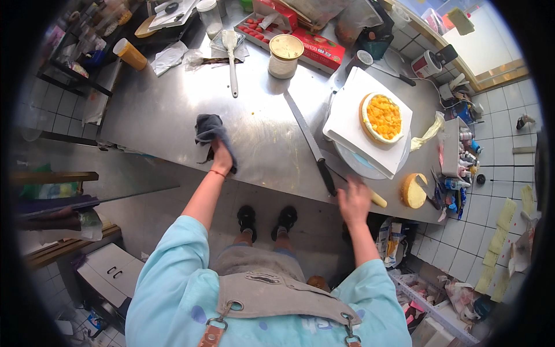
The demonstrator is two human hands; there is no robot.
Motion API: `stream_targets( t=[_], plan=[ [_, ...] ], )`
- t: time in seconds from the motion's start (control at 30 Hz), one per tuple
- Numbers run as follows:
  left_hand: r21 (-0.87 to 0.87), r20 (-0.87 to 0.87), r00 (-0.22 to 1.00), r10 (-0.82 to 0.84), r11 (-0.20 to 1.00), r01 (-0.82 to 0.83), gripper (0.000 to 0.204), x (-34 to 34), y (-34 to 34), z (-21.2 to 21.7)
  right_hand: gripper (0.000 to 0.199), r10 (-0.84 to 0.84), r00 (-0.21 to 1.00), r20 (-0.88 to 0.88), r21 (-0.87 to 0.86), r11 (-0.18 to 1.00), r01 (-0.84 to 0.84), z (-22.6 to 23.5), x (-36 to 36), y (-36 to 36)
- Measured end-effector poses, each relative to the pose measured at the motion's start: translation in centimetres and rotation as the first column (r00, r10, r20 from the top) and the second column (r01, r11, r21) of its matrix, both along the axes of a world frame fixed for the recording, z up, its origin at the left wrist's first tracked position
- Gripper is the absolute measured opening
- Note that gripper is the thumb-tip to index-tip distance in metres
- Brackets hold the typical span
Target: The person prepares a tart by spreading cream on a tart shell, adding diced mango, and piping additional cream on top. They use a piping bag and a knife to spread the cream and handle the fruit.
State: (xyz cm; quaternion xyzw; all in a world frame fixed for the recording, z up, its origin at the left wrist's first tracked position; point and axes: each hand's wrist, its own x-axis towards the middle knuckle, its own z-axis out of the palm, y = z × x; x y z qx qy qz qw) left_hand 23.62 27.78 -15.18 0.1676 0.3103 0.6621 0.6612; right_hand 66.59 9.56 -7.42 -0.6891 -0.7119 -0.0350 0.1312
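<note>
On the metal table, a dark grey cloth (209, 128) is bunched under my left hand (219, 157), whose fingers are closed on it. My right hand (354, 201) is at the table's front edge, smeared by motion, so its grip is unclear. It covers part of a tool with a pale handle (378, 199). Just left of it lies a long serrated knife (306, 133), black handle toward me. Beyond the hand, a round cake (382, 118) with a white cream ring and orange fruit pieces rests on a white board (347, 115) over a turntable (364, 165).
A plain yellow cake layer (414, 191) sits at the right front corner, beside scissors and tools. Toward the back are a lidded jar (285, 56), a white spatula (232, 63) and a red strawberry box (315, 51). An orange-yellow container (130, 54) stands far left.
</note>
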Motion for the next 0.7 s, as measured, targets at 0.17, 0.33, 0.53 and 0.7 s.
stream_targets(
  t=[0.17,0.33,0.53,0.7],
  plan=[
    [-0.058,-0.891,-0.451,0.052,0.972,0.227,0.061,6.6,1.0,-1.0,0.069,-0.104,0.981,-0.161,-0.309,0.95,0.049,-2.2,-7.8,6.4],
    [-0.091,-0.872,-0.48,0.092,0.934,0.345,0.063,10.0,6.1,1.0,0.054,-0.214,0.891,-0.4,-0.282,0.954,0.102,-1.7,-6.7,4.6],
    [-0.019,-0.858,-0.428,0.285,0.814,0.581,0.06,14.1,11.1,1.1,0.037,-0.23,0.873,-0.43,-0.168,0.971,0.173,0.1,-2.6,-1.1],
    [-0.097,-0.871,-0.364,0.33,0.609,0.787,0.061,15.3,10.8,1.7,0.035,-0.209,0.853,-0.479,-0.073,0.977,0.198,0.6,-1.7,-4.5]
  ],
)
